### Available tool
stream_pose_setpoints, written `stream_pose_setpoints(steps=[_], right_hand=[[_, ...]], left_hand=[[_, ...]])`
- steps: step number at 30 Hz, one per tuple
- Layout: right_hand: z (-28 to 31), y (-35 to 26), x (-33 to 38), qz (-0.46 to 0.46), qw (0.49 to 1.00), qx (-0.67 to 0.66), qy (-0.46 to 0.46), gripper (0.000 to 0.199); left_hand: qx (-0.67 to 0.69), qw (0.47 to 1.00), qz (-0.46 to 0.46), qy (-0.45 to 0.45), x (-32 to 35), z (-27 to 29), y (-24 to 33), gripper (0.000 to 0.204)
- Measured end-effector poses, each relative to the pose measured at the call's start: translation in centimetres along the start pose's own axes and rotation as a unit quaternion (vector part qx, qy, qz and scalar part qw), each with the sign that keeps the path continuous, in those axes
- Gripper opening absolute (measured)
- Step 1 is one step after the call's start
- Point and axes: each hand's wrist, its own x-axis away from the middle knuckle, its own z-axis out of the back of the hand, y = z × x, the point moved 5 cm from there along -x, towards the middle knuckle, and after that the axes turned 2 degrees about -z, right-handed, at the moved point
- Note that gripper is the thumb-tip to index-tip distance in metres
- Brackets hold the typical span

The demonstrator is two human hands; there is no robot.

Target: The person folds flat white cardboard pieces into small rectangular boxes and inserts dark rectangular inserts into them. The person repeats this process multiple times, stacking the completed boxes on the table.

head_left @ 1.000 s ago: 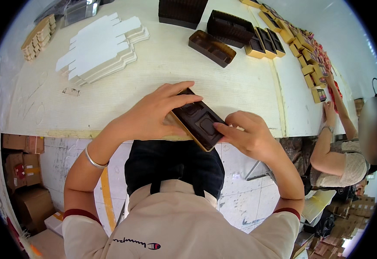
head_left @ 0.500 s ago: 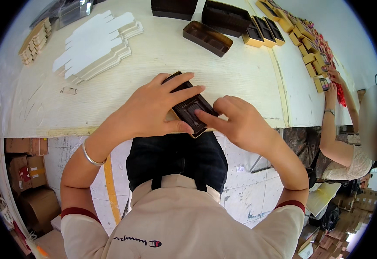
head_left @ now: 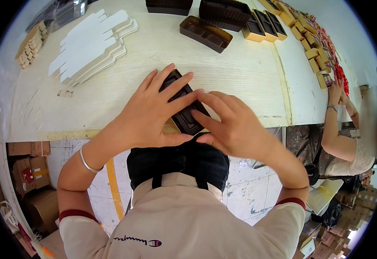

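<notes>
A small box holding a dark brown plastic tray insert (head_left: 180, 116) lies tilted at the table's near edge, in front of me. My left hand (head_left: 149, 114) spans it from the left. Its spread fingers cross the top and its thumb lies along the near end, holding the box. From the right, my right hand (head_left: 229, 121) reaches over with fingers apart. Its index fingertip presses into the insert, the thumb is beside the near corner, and the other fingertips meet my left fingers at the right edge. Part of the box is hidden under both hands.
White flat cartons (head_left: 85, 47) are stacked at the left, beside a cream-coloured stack (head_left: 32, 45). Dark plastic trays (head_left: 205, 34) stand at the back, near gold boxes with dark inserts (head_left: 264, 26). Along the right edge, a person's hands (head_left: 336, 91) work beside gold boxes and red material (head_left: 340, 75).
My left fingers have spread wider over the box. My right hand has opened from a curled, pointing shape and shifted so more fingers reach the box. The co-worker's hands have moved nearer to them.
</notes>
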Motion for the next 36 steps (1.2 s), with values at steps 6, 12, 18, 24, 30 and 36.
stream_pose_setpoints(steps=[6, 12, 18, 24, 30, 36], right_hand=[[-5.1, -1.3, 1.6, -0.139, 0.977, 0.136, 0.090, 0.095], [-4.6, -1.8, 3.4, -0.088, 0.976, 0.022, 0.198, 0.059], [-2.9, 1.4, 2.5, -0.037, 0.950, -0.189, 0.245, 0.029], [-0.8, 1.5, 0.9, 0.003, 0.982, -0.147, 0.119, 0.030], [-1.7, 2.2, 0.1, 0.023, 0.978, -0.105, 0.177, 0.021], [-2.2, -0.2, 1.1, -0.029, 0.989, 0.073, 0.128, 0.042]], left_hand=[[-0.034, 0.998, -0.017, -0.046, -0.6, 0.9, 0.8, 0.092], [-0.018, 1.000, -0.019, -0.016, -1.0, -0.7, 1.0, 0.088], [-0.014, 0.999, -0.021, 0.023, -1.8, -0.5, 0.6, 0.083], [0.047, 0.997, -0.017, 0.053, -2.1, -0.3, -0.3, 0.077], [-0.017, 0.996, 0.010, 0.088, -2.1, -0.7, -0.6, 0.075], [-0.117, 0.989, 0.048, 0.071, -1.0, -1.5, 0.1, 0.077]])
